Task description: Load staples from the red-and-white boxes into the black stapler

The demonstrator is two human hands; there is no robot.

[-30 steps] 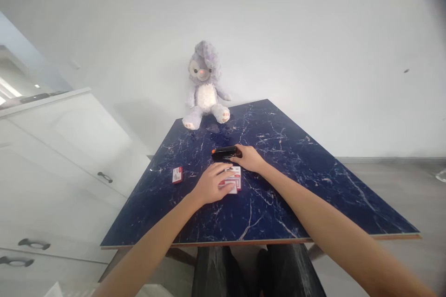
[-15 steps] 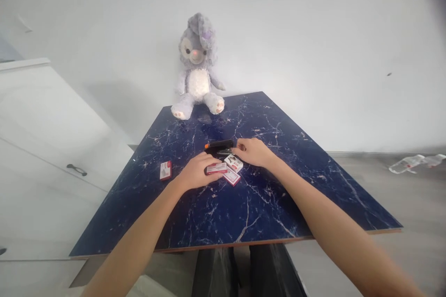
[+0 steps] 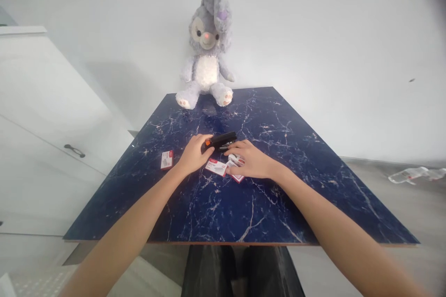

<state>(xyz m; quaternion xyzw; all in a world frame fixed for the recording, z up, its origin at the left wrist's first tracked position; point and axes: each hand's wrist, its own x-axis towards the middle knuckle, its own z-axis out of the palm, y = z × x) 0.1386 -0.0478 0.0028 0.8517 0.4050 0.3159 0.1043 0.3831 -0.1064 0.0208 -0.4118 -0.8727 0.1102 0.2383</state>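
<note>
My left hand [image 3: 195, 154] is closed round the near left end of a black stapler [image 3: 223, 139] with an orange part. The stapler's metal lower part shows beneath its dark top. My right hand [image 3: 252, 160] is curled over a small white box [image 3: 236, 159], its fingers and thumb on either side. A red-and-white staple box [image 3: 216, 167] lies flat between my hands, by the right thumb. Another red-edged box [image 3: 238, 178] is partly hidden under my right hand. Farther left, a separate red-and-white box [image 3: 167, 160] sits on the table.
The blue marble-patterned table [image 3: 278, 209] stands against a white wall. At its back edge sits a grey plush rabbit [image 3: 207, 55]. A white cabinet [image 3: 45, 125] is on the left, and clear plastic bottles [image 3: 411, 175] lie on the floor at right.
My left hand has let go of the staple box and taken hold of the stapler. My right hand has moved over the small white box. The view has shifted slightly.
</note>
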